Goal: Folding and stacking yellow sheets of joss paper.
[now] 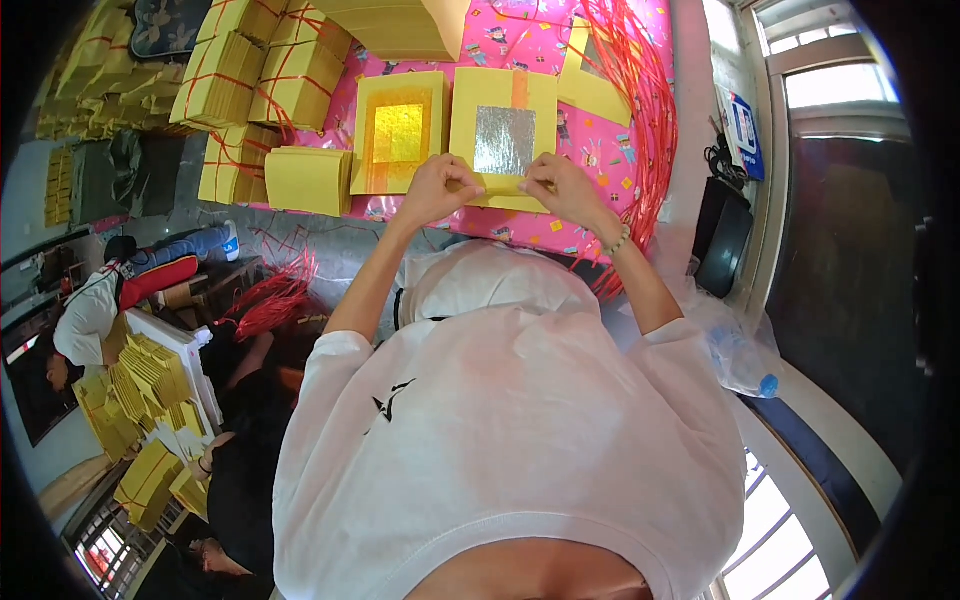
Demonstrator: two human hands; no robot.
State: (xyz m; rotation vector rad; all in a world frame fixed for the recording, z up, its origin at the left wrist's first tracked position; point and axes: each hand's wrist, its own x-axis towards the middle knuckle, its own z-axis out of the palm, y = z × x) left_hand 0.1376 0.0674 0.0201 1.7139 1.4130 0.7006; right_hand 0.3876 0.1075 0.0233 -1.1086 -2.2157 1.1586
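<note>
- The left hand (443,190) and right hand (560,188), a little apart, each have thumb and fingers pinched on the near edge of the silver-patched yellow sheet (505,140).
- This sheet lies flat from the grip outward, on a pink patterned cloth (590,150).
- Just left of the grip: a gold-patched yellow sheet (400,135).
- Farther right: red strands (652,130).
- Beyond, far left: red-tied yellow bundles (296,80).
</note>
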